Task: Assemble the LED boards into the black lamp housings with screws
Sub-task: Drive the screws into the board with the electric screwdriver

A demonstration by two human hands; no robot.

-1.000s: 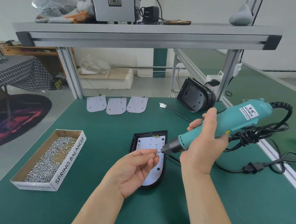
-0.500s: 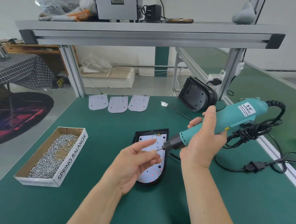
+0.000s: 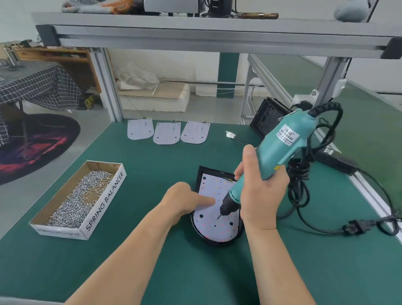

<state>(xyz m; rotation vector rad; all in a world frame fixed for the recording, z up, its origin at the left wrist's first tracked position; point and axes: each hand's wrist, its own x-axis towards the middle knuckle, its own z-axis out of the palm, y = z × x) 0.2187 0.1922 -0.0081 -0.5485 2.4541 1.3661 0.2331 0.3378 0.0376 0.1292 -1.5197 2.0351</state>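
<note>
A black lamp housing [image 3: 214, 243] lies on the green mat with a white LED board [image 3: 211, 230] seated inside it. My right hand [image 3: 260, 192] grips a teal electric screwdriver [image 3: 282, 138], held steeply with its bit tip down on the board near the middle. A screw at the tip is too small to make out. My left hand [image 3: 181, 198] rests at the housing's left edge, its index finger stretched out and pressing on the board just left of the bit.
A cardboard box [image 3: 104, 203] with several loose screws stands to the left. Three spare LED boards [image 3: 167, 133] lie at the back of the mat. Another black housing [image 3: 267, 120] leans at the back right. The screwdriver's cord and plug [image 3: 354, 228] trail right.
The screwdriver has swung from nearly level to steep, and its tip has come down onto the board. My left hand left the bit and now presses one finger on the board.
</note>
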